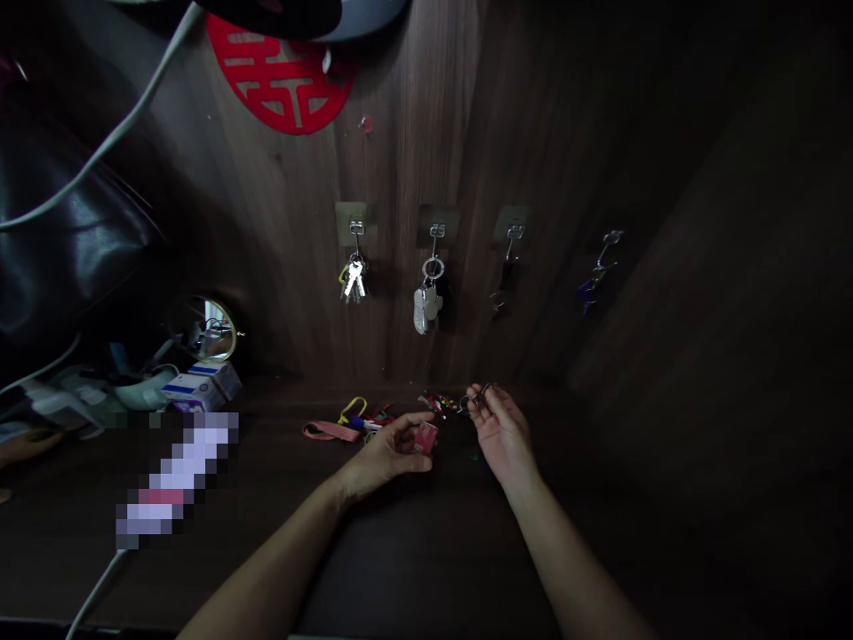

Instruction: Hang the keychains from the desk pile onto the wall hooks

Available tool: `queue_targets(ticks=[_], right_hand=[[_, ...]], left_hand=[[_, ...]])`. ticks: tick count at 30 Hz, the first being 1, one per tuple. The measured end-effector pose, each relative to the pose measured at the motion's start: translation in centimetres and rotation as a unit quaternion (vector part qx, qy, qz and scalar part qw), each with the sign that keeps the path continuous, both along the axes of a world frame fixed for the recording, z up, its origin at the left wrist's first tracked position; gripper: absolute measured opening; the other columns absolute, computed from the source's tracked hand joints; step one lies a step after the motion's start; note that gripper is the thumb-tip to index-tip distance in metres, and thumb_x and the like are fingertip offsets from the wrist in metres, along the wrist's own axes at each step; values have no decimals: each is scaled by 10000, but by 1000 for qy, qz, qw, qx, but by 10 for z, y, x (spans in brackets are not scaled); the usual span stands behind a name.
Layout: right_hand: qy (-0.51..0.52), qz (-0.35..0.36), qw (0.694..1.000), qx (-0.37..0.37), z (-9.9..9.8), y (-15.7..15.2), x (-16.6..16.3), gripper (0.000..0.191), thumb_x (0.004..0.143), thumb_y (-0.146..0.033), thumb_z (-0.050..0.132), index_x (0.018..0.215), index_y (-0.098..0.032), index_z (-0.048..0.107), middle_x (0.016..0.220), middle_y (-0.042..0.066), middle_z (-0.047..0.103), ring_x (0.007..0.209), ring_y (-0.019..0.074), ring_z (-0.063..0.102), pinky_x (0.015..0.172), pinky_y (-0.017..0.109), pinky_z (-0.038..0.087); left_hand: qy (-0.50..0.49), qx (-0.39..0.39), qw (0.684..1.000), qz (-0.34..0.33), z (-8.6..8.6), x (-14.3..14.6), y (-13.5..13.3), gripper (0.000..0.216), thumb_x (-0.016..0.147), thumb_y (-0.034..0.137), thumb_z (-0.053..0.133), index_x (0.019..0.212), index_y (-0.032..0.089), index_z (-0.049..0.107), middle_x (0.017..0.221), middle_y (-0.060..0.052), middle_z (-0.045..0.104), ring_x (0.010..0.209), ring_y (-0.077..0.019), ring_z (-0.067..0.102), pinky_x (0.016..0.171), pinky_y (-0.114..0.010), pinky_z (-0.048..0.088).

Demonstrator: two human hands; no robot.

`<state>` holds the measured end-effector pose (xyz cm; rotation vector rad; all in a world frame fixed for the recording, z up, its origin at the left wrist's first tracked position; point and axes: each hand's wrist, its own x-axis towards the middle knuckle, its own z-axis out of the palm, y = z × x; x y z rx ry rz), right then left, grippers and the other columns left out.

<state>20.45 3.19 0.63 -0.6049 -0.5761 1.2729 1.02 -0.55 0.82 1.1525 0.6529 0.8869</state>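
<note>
My left hand (390, 453) is curled over a small red tag (426, 437) on the dark wooden surface (413, 569), fingers closed around it. My right hand (499, 427) pinches a metal key ring (474, 400) between thumb and fingers, just above the surface. A loose pile of keys and coloured tags (436, 404) lies between and behind both hands. A pink strap (330, 432) with a yellow carabiner (353, 409) lies left of my left hand.
Several adhesive hooks on the back wooden panel carry key bunches: silver keys (353, 280), a white fob (426, 307), a dark bunch (503, 284), a blue one (593, 284). A small round mirror (210, 329), boxes (200, 382) and a black bag (67, 222) crowd the left.
</note>
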Motion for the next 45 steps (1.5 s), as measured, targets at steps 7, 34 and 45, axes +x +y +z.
queue_targets(ticks=[7, 34, 45], right_hand=[[-14, 19, 1000, 21, 2, -2, -2, 214, 623, -151, 747, 793, -214, 633, 820, -31, 701, 847, 111, 656, 732, 193, 536], [-148, -37, 986, 60, 51, -14, 10, 228, 591, -216, 769, 784, -173, 656, 778, 27, 721, 698, 140, 671, 581, 209, 512], [-161, -169, 966, 114, 97, 13, 73, 268, 572, -227, 774, 815, -184, 669, 759, 10, 712, 663, 106, 652, 550, 179, 489]], left_hand=[[43, 41, 998, 23, 1, 1, 0, 669, 612, 181, 762, 1224, 238, 497, 1076, -35, 563, 926, -147, 524, 863, -297, 376], [350, 295, 887, 66, -3, -1, -3, 395, 905, 401, 323, 1067, 181, 608, 715, -12, 641, 636, -134, 562, 628, -215, 448], [364, 330, 869, 66, -4, 3, -3, 332, 896, 392, 349, 918, 218, 631, 866, -19, 672, 775, -151, 586, 742, -217, 446]])
